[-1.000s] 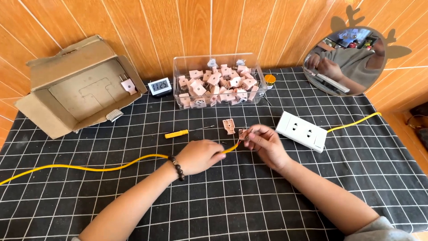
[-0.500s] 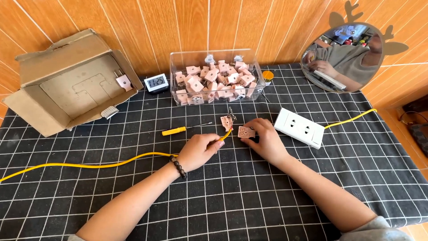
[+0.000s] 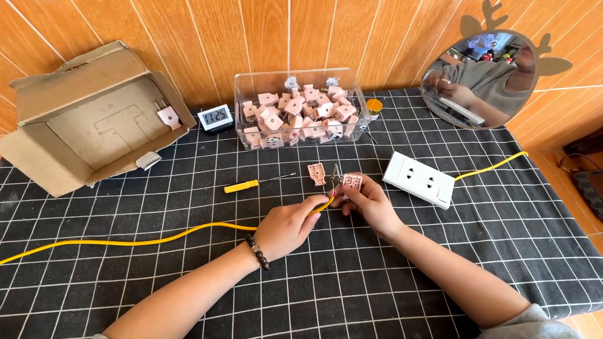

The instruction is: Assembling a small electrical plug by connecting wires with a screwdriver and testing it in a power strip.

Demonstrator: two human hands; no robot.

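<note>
Pink plug half point(image 3: 352, 182), yellow cable point(image 3: 157, 240)

Yellow cable point(image 3: 157, 238) end at pink plug half point(image 3: 352, 182), held above cloth

I read this as a small home workshop: a tabletop point(image 3: 157, 295) under black gridded cloth against wood-panelled wall point(image 3: 251, 37), a clear bin of pink plug parts point(image 3: 298, 110) at twelve o'clock, a yellow screwdriver point(image 3: 248, 185), and an antlered mirror point(image 3: 480, 78) at two o'clock.
</note>
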